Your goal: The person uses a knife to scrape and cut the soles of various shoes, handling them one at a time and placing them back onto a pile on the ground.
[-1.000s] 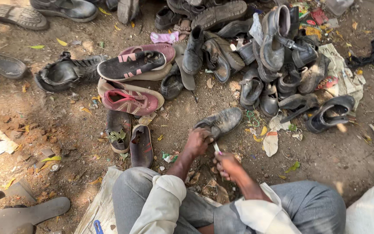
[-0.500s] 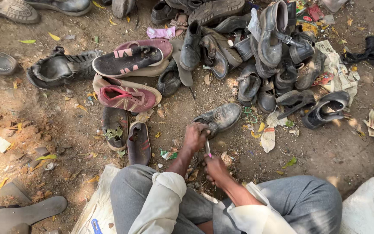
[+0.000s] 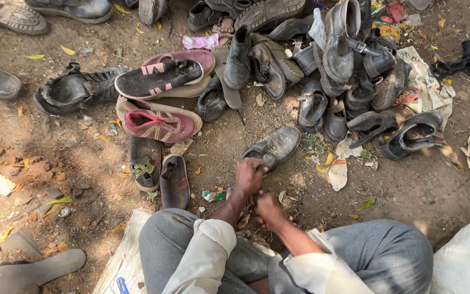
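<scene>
A heap of shoes (image 3: 322, 60), mostly dark boots and sandals, fills the upper right of the dirt ground (image 3: 431, 190), piled on one another and on scraps of newspaper (image 3: 428, 87). Left of the heap lie a black sandal (image 3: 77, 90), a black-and-pink sneaker (image 3: 159, 76) with its sole up, and a red sneaker (image 3: 159, 122) just below it, both lengthwise left to right. Two worn soles (image 3: 159, 171) lie side by side nearer the person, their long axes running toward the knees.

A person sits at the bottom edge, grey trousers (image 3: 393, 256) and rolled pale sleeves (image 3: 213, 242) in view, on a white sack (image 3: 123, 267). A grey shoe (image 3: 273, 147) lies alone on the dirt between the heap and the hands, upright on its sole, its long axis slanting from lower left to upper right; the toe points up-right toward the heap and the heel end lies nearest the hands.

The left hand (image 3: 248, 177) is curled, fingers pressed together, touching the shoe's heel end. The right hand (image 3: 267, 207) is closed in a loose fist just below it; what it grips, if anything, cannot be made out. The two hands nearly touch.
</scene>
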